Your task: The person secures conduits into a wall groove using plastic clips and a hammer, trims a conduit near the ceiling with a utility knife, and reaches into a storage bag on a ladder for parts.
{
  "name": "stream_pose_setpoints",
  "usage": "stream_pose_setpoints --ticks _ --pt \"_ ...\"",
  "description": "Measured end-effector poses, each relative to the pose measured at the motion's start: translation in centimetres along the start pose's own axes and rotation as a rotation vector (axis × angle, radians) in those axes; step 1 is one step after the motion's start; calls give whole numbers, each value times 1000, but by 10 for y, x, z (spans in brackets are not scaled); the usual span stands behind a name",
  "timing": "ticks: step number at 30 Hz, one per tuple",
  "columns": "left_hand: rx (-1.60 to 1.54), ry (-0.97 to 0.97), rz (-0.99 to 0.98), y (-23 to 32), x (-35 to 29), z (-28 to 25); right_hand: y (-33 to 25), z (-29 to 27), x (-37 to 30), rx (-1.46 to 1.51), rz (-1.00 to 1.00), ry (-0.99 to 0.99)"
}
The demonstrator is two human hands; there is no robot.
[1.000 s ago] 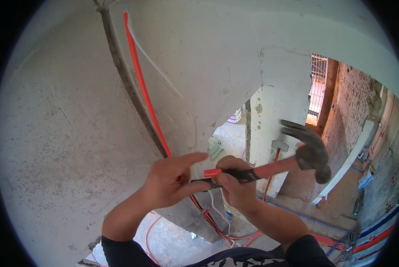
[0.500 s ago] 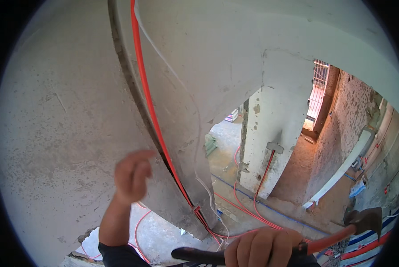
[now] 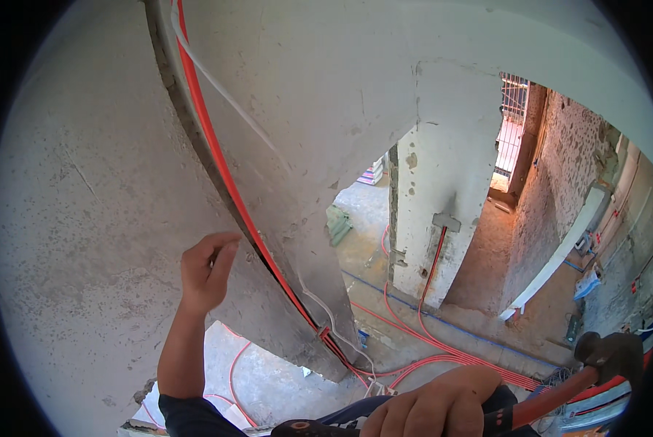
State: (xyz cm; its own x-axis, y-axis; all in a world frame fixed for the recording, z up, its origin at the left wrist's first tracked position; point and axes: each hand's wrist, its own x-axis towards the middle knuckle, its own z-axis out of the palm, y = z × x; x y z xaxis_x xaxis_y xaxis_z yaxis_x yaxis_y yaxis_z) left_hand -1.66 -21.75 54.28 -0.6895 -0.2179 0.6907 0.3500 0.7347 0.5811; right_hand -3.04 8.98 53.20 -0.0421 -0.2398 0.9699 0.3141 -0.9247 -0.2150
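My left hand point(image 3: 206, 271) is raised in front of the grey wall, its thumb and bent forefinger brought together in a pinch. Whatever may be between the fingertips is too small to make out. Beside those fingertips a red conduit point(image 3: 221, 164) runs down along a dark groove point(image 3: 172, 87) cut in the wall. A thin white cable point(image 3: 232, 102) hangs loosely to its right. At the lower edge my right hand point(image 3: 443, 404) is wrapped around a claw hammer point(image 3: 556, 397) with an orange-red shaft and black grip. The hammer's dark metal head points right.
A small red clip point(image 3: 322, 333) sits on the conduit near the wall's lower end. Several red conduits point(image 3: 443, 349) and a blue pipe point(image 3: 454, 320) cross the floor. Beyond stand a pale wall pier point(image 3: 443, 160) with a cut recess and a barred window point(image 3: 512, 120).
The view has shifted a little, so the conduit and groove appear farther left. My left thumb and forefinger have come together near the groove. The hammer stays in my right hand, its head slightly farther right.
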Motion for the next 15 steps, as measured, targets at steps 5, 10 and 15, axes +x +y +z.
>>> stream_pose_setpoints --ticks 5,10,15 --pt "94 -176 762 87 -36 -16 4 -2 -1 -43 -37 13" --pt "151 -199 967 133 -38 6 18 -31 -10 -215 22 216" --pt "722 -244 948 114 -20 13 51 -69 -29 -913 192 457"
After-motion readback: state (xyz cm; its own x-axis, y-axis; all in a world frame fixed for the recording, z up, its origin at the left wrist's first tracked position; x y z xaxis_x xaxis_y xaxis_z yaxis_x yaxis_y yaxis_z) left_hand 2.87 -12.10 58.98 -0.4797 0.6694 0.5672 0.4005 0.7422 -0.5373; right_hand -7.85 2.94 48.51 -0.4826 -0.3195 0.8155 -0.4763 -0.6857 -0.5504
